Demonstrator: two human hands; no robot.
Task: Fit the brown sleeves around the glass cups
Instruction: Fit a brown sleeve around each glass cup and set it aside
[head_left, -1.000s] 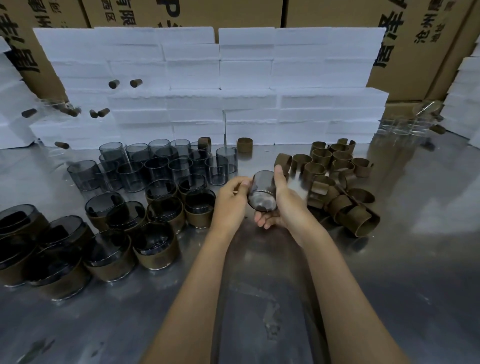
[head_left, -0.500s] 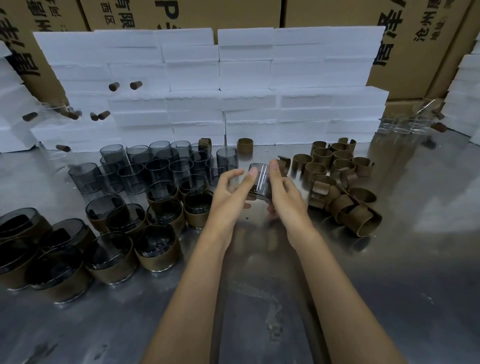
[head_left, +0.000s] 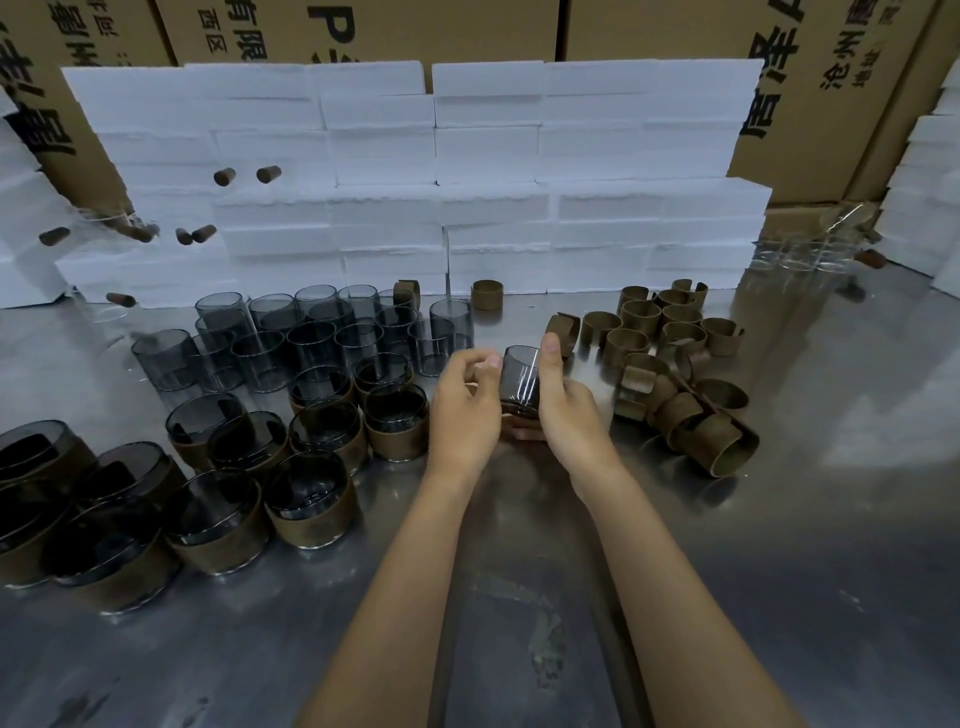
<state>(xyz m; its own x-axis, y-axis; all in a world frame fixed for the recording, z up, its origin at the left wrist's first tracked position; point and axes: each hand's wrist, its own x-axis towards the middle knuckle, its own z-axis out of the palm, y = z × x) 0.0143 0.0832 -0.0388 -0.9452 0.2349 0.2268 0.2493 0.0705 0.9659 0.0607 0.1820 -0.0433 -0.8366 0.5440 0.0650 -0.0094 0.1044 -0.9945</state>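
The right hand (head_left: 563, 410) grips a bare cup (head_left: 521, 382), tilted. The left hand (head_left: 465, 402) touches it, fingers curled. The sleeves (head_left: 670, 364) lie just right, nearer the right hand.

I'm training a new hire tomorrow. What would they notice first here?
Centre: both hands, left hand and right hand, around one bare glass cup. Sleeved cups crowd the near left and bare cups stand behind them. Loose sleeves are heaped right, before a foam wall.

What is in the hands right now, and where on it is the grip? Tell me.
One bare smoky glass cup, tilted, with no sleeve on it. The right hand grips its side wall, thumb up by the rim. The left hand has fingers curled beside it; contact unclear.
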